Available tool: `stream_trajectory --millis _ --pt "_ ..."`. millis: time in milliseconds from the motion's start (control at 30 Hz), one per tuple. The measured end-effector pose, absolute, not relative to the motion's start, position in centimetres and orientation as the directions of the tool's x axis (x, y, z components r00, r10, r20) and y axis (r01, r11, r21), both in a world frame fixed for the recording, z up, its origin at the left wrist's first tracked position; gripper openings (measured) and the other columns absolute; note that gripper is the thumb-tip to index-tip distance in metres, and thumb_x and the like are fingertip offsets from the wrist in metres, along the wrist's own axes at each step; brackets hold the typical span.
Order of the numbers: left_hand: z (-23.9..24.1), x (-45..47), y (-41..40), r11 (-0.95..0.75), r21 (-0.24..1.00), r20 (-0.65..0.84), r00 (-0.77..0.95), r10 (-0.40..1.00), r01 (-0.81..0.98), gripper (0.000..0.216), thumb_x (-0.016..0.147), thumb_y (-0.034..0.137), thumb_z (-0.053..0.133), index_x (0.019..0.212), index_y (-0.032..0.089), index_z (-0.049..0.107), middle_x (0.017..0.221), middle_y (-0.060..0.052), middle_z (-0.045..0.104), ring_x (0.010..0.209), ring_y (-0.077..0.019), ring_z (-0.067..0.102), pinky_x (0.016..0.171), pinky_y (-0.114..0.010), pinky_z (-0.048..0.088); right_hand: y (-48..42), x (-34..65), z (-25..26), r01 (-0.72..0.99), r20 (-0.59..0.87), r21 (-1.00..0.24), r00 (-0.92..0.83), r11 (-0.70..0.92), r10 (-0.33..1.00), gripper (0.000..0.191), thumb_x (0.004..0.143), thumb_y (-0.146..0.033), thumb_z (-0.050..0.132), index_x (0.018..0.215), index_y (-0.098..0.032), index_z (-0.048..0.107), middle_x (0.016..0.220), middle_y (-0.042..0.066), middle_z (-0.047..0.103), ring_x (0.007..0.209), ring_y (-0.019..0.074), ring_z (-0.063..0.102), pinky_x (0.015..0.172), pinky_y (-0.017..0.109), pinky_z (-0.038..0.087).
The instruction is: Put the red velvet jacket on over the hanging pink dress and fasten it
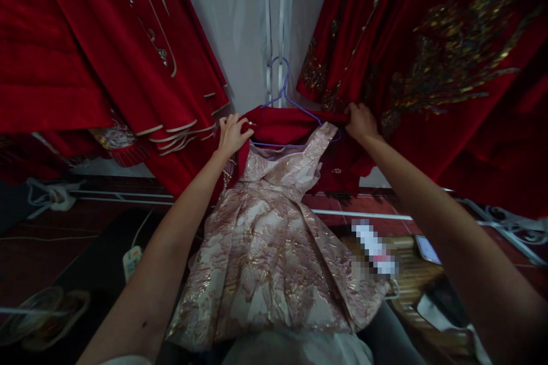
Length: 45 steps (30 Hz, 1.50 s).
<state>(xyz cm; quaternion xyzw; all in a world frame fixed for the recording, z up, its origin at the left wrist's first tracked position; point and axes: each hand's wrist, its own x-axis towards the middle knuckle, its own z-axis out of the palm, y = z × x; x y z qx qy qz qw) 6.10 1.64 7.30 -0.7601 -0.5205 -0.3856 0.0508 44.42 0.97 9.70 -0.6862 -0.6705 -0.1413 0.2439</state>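
Red garment (pixel 282 124) stretches crosswise at the centre of the frame, left hand (pixel 234 136) pinching one side, right hand (pixel 362 121) gripping the other. Between them sits the purple hanger (pixel 283 90) with the brocade dress (pixel 274 239), the left hand nearer its hook.

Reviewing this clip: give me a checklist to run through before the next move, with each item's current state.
1. Left hand gripping the red cloth: ok.
2. Right hand gripping the cloth's other side: ok.
3. Dress strap nearer the right hand over the hanger: ok.
4. Other strap on the hanger: cannot tell, hidden near the left hand.
5. Hanger's hook caught on the pole: cannot tell.
6. Phone apart from the dress: ok.
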Motion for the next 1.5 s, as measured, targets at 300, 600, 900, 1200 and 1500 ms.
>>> stream_trajectory --millis 300,600,900,1200,1500 --pt "6.4 7.0 0.8 -0.416 0.314 0.663 0.116 0.740 0.854 0.023 0.081 0.037 0.054 0.094 0.020 0.062 0.110 -0.012 0.057 0.117 -0.0352 0.044 0.103 -0.050 0.021 -3.1 42.5 12.1 0.991 0.249 -0.131 -0.006 0.039 0.968 0.061 0.064 -0.022 0.071 0.120 -0.013 0.046 0.104 0.019 0.057 0.102 0.0339 0.056 0.085 0.044 0.045" --pt "5.6 6.6 0.8 -0.476 0.366 0.751 0.048 0.659 0.800 0.013 0.080 0.028 0.054 0.088 0.018 0.060 0.111 -0.010 0.054 0.113 -0.0287 0.048 0.101 -0.045 0.032 -2.2 39.4 10.3 0.904 0.514 -0.349 -0.033 0.245 0.857 0.057 0.071 -0.026 0.061 0.121 -0.010 0.039 0.097 0.015 0.059 0.089 0.0294 0.061 0.079 0.039 0.048" --pt "5.5 3.5 0.5 -0.507 0.668 0.722 -0.310 0.618 0.545 0.010 0.085 0.025 0.047 0.083 0.018 0.053 0.078 -0.002 0.057 0.079 -0.0158 0.057 0.086 -0.031 0.045 -2.9 41.5 8.1 0.942 0.337 -0.217 -0.175 0.257 0.925 0.071 0.054 -0.010 0.065 0.121 -0.012 0.041 0.110 0.018 0.050 0.080 0.0236 0.059 0.070 0.037 0.049" --pt "7.8 4.1 -0.6 -0.627 0.498 0.719 0.119 0.685 0.599 0.018 0.072 0.024 0.061 0.088 0.019 0.056 0.086 0.000 0.063 0.081 -0.0144 0.059 0.077 -0.024 0.044 -1.0 41.6 8.6 0.841 0.629 -0.440 0.038 0.315 0.777 0.028 0.084 -0.028 0.044 0.108 -0.013 0.048 0.095 0.016 0.060 0.088 0.0287 0.059 0.084 0.046 0.046" --pt "9.1 3.3 0.1 -0.489 0.521 0.743 -0.090 0.663 0.699 0.019 0.078 0.036 0.059 0.084 0.018 0.059 0.072 0.002 0.060 0.064 -0.0123 0.052 0.064 -0.023 0.039 -1.6 40.5 8.3 0.647 0.621 -0.523 -0.157 0.555 0.768 0.071 0.065 -0.036 0.072 0.121 -0.011 0.037 0.103 0.012 0.054 0.087 0.0207 0.059 0.080 0.036 0.050"
